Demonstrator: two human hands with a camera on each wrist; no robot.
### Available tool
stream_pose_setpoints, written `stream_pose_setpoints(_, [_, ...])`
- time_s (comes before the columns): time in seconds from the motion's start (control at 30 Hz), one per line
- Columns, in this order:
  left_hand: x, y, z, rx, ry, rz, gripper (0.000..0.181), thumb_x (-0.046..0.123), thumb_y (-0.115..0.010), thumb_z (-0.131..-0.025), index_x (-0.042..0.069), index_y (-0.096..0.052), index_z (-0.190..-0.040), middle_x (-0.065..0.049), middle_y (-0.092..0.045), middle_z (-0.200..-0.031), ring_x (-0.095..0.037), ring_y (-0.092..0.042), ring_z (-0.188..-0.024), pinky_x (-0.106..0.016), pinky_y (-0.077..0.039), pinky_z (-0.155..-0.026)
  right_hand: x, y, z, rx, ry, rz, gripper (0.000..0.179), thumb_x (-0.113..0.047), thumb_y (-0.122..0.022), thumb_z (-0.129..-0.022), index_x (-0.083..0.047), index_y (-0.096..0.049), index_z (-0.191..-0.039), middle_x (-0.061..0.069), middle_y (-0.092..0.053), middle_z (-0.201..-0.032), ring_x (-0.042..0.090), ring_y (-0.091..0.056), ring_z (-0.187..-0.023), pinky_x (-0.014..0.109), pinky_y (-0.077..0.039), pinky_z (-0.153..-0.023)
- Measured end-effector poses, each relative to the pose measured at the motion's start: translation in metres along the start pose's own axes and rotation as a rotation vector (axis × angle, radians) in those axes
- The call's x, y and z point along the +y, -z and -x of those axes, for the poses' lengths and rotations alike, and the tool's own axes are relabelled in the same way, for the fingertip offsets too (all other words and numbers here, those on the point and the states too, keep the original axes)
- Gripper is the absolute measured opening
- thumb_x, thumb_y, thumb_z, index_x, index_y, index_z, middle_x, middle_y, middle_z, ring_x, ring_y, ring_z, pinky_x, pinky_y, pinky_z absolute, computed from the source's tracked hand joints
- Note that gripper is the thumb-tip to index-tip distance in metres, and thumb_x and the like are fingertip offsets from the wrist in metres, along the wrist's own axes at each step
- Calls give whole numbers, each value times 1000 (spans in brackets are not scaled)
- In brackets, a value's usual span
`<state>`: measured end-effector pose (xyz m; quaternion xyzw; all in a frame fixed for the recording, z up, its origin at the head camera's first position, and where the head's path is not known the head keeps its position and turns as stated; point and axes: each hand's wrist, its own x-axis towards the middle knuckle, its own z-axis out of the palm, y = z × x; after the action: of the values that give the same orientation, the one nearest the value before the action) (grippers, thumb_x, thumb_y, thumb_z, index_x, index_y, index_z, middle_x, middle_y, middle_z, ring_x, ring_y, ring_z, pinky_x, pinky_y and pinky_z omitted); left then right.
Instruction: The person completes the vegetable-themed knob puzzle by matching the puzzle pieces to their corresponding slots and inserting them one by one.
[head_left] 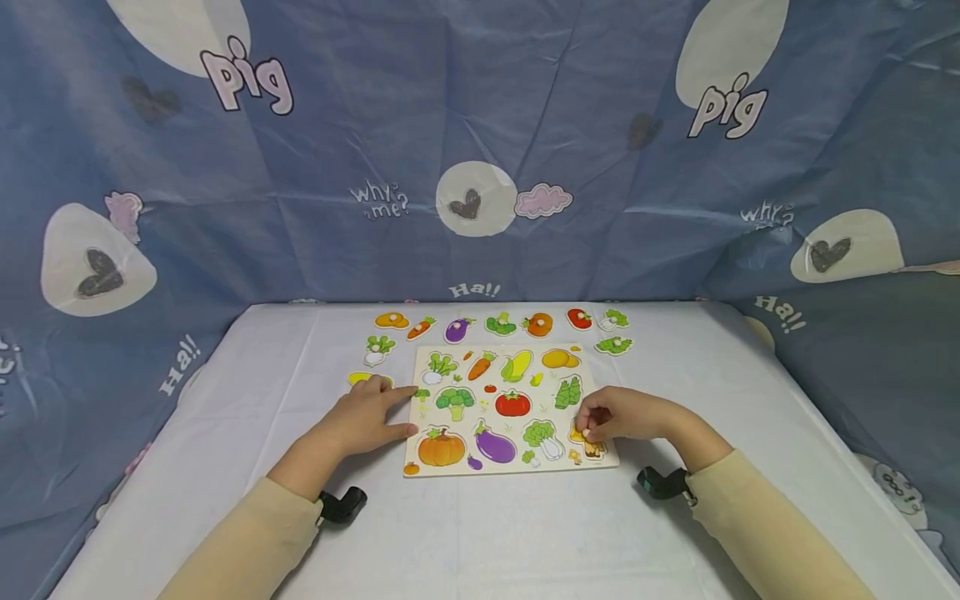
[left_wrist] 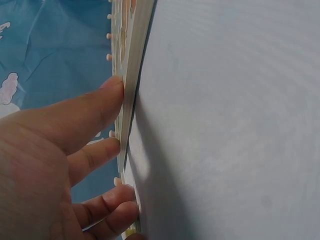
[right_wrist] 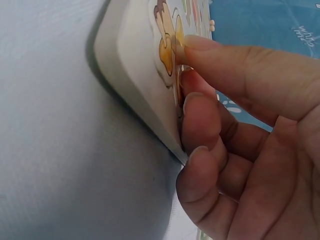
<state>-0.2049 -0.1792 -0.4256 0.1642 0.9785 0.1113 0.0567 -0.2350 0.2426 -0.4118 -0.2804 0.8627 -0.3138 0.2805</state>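
A wooden vegetable puzzle board [head_left: 510, 468] lies flat on the table. My left hand [head_left: 367, 419] is at its left side, thumb and forefinger extended against the board's edge. At the lower right corner my right hand [head_left: 622, 414] pinches a mushroom puzzle piece [right_wrist: 178, 30] between thumb and fingers. The piece is tilted over the mushroom picture [right_wrist: 164, 50] on the board and partly hidden by the fingers. Beside the left hand's knuckles lies a yellow piece [head_left: 358, 378], mostly covered by that hand.
Knobbed vegetable pieces lie around the board's far side: a carrot [head_left: 422, 328], an eggplant [head_left: 458, 330], broccoli [head_left: 501, 324], a pumpkin [head_left: 537, 325], a tomato [head_left: 579, 318] and several others. A white cloth covers the table [head_left: 480, 542]. Blue printed fabric [head_left: 360, 125] hangs behind.
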Motion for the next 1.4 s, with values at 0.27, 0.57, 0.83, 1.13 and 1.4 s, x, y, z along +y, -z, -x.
stream_pose_setpoints(0.27, [-1,-1,1,-8,2,-4,68,49,-75,-86,20,-56,-145,-15,-52,-115,-29,-47,-94,-47,-44,-83,1,3,5,22,1,-8,9,-9,-75,-90,-10,-69,-96,0,-60,-83,16,-54,-80,26,-43,-72])
stream_pose_setpoints(0.57, [0,0,1,-13,0,2,68,49,-75,-87,20,-55,-145,-15,-52,-115,-28,-47,-94,-47,-44,-84,2,16,16,81,21,36,8,-9,-72,-91,-8,-70,-99,-2,-61,-86,17,-55,-81,26,-47,-71])
stream_pose_setpoints(0.83, [-2,0,-1,-8,-2,7,68,50,-74,-87,20,-55,-145,-15,-53,-116,-29,-48,-95,-47,-44,-85,-1,32,22,126,11,31,13,-12,-70,-94,-4,-68,-104,2,-59,-88,19,-54,-80,27,-47,-69])
stream_pose_setpoints(1.13, [-2,0,0,-2,8,5,68,50,-74,-87,21,-55,-146,-16,-53,-117,-29,-48,-96,-47,-44,-86,-3,45,25,216,16,43,16,-12,-71,-93,-4,-67,-106,3,-59,-88,20,-53,-80,27,-47,-69])
stream_pose_setpoints(1.4, [-2,-1,0,-16,11,5,69,51,-73,-87,22,-54,-146,-17,-53,-121,-30,-48,-100,-49,-44,-89,9,52,25,334,-33,57,22,-15,-71,-94,-1,-66,-110,5,-61,-94,20,-54,-80,29,-48,-69])
